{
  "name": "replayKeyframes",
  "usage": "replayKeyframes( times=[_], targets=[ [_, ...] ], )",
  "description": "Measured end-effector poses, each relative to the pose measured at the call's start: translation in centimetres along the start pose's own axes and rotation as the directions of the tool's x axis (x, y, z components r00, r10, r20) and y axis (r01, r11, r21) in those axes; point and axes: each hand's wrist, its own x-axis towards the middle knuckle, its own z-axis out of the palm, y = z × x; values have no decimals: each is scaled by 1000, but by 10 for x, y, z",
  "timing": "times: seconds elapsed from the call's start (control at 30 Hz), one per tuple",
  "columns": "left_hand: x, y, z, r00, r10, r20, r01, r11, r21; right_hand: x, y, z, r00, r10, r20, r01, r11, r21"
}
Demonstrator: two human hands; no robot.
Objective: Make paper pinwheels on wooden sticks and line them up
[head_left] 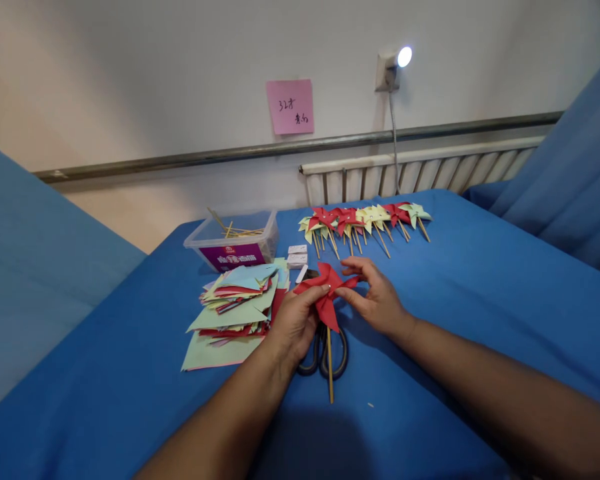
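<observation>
A red paper pinwheel (325, 303) on a thin wooden stick faces me above the table, a small pale pin at its centre. My left hand (296, 323) is closed on it, the thumb pressing near the centre. On the other side, my right hand (377, 297) curves around the right-hand blade. Its thumb seems to touch the paper, while the fingers stay apart from the thumb. Beneath the pinwheel lie scissors (344, 360) with black handles, partly hidden by the pinwheel and my left hand.
Stacked coloured paper (245, 313) lies at left, before a clear plastic box (230, 257) holding wooden sticks. Small white boxes (297, 257) stand beside it. Finished pinwheels (347, 220) lie in a row at the back of the blue-covered table (445, 300), near a radiator (430, 170).
</observation>
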Motion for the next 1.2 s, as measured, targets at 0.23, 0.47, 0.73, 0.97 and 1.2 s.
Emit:
replayKeyframes(
  times=[0.23,0.47,0.73,0.97,1.2],
  targets=[
    [2,-2,-2,1000,-12,-3,12,999,30,-2,-7,12,918,387,89,-388,828,404],
    [-2,-9,0,999,-20,32,16,990,141,0,-10,11,850,471,236,-512,635,579],
    [-2,9,-9,936,-122,329,105,992,67,6,-10,-1,794,471,386,-589,436,681],
    [-1,6,-8,946,-103,307,63,988,140,6,-11,-2,779,478,406,-602,391,696],
    [0,5,-9,939,-94,332,55,991,125,5,-10,0,786,454,419,-597,382,706]
  ],
)
